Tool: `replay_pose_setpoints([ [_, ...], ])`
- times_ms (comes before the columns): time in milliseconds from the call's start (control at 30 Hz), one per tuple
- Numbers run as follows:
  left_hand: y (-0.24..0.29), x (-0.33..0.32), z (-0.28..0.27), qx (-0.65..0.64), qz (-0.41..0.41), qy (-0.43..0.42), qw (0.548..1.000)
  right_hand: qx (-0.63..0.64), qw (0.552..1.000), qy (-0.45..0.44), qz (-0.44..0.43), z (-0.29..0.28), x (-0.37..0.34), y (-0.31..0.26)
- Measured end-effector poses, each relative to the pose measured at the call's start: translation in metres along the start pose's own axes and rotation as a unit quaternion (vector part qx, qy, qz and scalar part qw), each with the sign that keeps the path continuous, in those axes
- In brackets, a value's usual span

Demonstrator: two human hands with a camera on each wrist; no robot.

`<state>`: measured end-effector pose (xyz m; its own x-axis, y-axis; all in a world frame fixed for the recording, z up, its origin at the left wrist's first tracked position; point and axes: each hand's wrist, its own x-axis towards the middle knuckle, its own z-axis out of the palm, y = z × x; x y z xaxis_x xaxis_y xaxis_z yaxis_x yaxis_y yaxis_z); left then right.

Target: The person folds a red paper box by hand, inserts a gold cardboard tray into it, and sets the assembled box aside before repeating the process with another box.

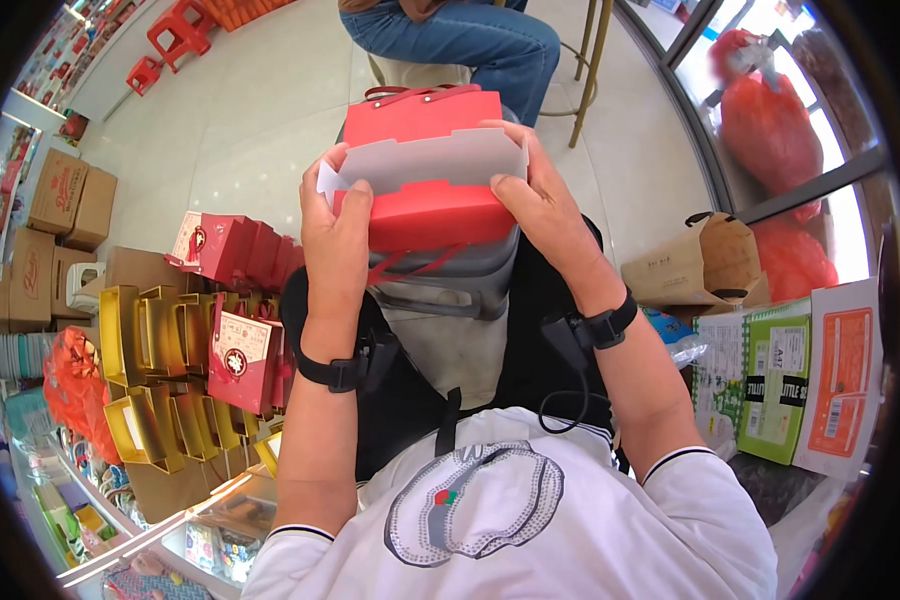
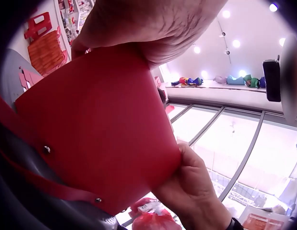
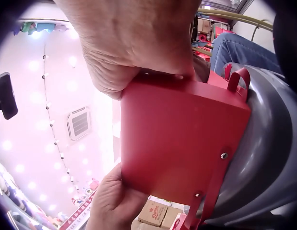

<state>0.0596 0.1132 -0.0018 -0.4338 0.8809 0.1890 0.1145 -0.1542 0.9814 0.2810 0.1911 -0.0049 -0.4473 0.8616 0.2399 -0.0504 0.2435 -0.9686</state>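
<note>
A red gift box (image 1: 440, 215) of folded card, white inside, stands with its top open on a grey plastic stool (image 1: 450, 285). My left hand (image 1: 336, 225) grips its left end, thumb over the near wall and fingers behind the end. At the other end my right hand (image 1: 547, 205) pinches the wall the same way, its thumb on the near edge. Red ribbon handles (image 3: 213, 191) are fixed with metal rivets to the box's wall in the right wrist view. In the left wrist view the near red wall (image 2: 100, 129) fills the middle between both hands.
Red boxes (image 1: 240, 250) and gold box trays (image 1: 160, 340) are stacked at my left, with brown cartons (image 1: 55, 190) behind. A paper bag (image 1: 695, 260) and a green box (image 1: 775, 385) stand to the right. Ahead sits a person in jeans (image 1: 470, 45).
</note>
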Motion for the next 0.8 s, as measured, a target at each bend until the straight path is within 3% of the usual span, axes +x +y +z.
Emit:
replay_pose_setpoints([
  [67,0.001,0.0,0.001,-0.019,-0.01,0.007,1.0,0.026,1.0,-0.012,0.011,-0.001,-0.002,-0.002],
  [267,0.001,-0.005,0.004,-0.017,-0.012,0.036,0.999,0.298,0.952,-0.012,0.065,-0.01,-0.003,-0.005],
  [367,0.005,-0.01,0.008,0.007,-0.009,0.04,0.999,0.113,0.992,-0.038,0.034,-0.004,-0.006,-0.009],
  [567,0.014,-0.027,0.006,0.074,0.008,0.008,0.997,-0.066,0.997,-0.045,0.014,-0.008,0.002,-0.01],
  [700,0.044,-0.035,0.009,0.102,0.03,-0.035,0.994,-0.055,0.99,-0.082,0.099,-0.015,0.005,-0.024],
  [800,0.023,-0.031,-0.011,0.047,0.057,-0.075,0.994,-0.035,0.988,-0.105,0.109,-0.018,0.007,-0.025],
])
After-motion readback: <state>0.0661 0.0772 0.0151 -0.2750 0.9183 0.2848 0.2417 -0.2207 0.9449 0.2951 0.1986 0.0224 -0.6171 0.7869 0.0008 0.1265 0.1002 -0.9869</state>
